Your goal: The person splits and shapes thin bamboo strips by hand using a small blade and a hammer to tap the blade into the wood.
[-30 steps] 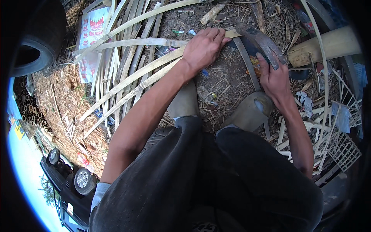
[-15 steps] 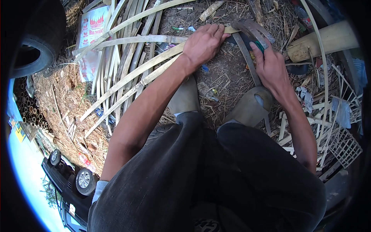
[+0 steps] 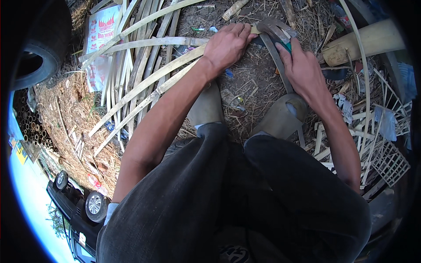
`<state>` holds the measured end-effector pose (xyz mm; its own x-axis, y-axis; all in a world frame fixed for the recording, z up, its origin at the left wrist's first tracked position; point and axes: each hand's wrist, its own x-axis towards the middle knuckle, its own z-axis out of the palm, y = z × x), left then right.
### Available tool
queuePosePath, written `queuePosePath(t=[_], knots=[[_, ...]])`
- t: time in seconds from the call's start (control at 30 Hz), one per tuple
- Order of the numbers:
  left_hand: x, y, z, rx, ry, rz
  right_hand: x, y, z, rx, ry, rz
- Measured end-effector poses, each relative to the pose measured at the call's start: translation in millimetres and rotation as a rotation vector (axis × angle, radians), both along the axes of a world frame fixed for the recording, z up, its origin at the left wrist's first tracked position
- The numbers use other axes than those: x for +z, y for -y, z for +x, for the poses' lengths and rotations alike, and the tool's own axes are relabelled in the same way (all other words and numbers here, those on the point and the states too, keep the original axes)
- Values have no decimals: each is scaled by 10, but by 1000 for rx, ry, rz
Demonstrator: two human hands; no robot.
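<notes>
Near the top middle, my left hand [image 3: 226, 46] is closed round the ends of pale split bamboo strips [image 3: 147, 81], which trail down to the left. My right hand [image 3: 302, 65] grips the green handle [image 3: 287, 46] of a tool with a curved, dark, hooked blade [image 3: 274, 27]. Its blade lies just right of my left fingers, against the bamboo's end; the exact contact is hidden. Beneath the blade, a dark narrow bar [image 3: 280, 65] runs down toward my right boot [image 3: 283, 116]. My left boot [image 3: 205, 103] stands below my left wrist.
More bamboo strips [image 3: 151, 26] are heaped at the upper left beside a printed white sheet [image 3: 100, 44]. A thick bamboo pole [image 3: 359, 41] lies at the right, above a woven lattice [image 3: 390, 163]. Tyres [image 3: 44, 70] stand far left; a dark vehicle [image 3: 72, 219] is lower left.
Both hands and the tool have shifted slightly left and up in the picture, while the whole view has also drifted a little. Both grips stay closed.
</notes>
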<state>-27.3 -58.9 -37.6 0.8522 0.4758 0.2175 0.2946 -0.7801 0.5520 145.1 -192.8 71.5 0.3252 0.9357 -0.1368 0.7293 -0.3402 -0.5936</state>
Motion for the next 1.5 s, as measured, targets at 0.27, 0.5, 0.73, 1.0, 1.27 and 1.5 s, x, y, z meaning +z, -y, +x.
queuePosePath(t=[0.27, 0.5, 0.73, 1.0, 1.27, 1.5], knots=[[-53, 3, -32, 14, 18, 68, 40, -52, -26, -37, -86, -27], [-43, 20, -31, -3, -28, 48, 28, 12, -22, -38, 47, -228], [-51, -10, -28, -6, -15, 60, 13, -10, -68, -46, 7, -47], [-55, 25, -24, 1, -44, 79, 18, 34, -116, -73, 1, -192], [-78, 18, -28, 10, 9, 112, -31, 44, -62, -65, -40, 74], [-52, 24, -29, -25, -88, 72, -5, 158, -69, -47, -58, 147]])
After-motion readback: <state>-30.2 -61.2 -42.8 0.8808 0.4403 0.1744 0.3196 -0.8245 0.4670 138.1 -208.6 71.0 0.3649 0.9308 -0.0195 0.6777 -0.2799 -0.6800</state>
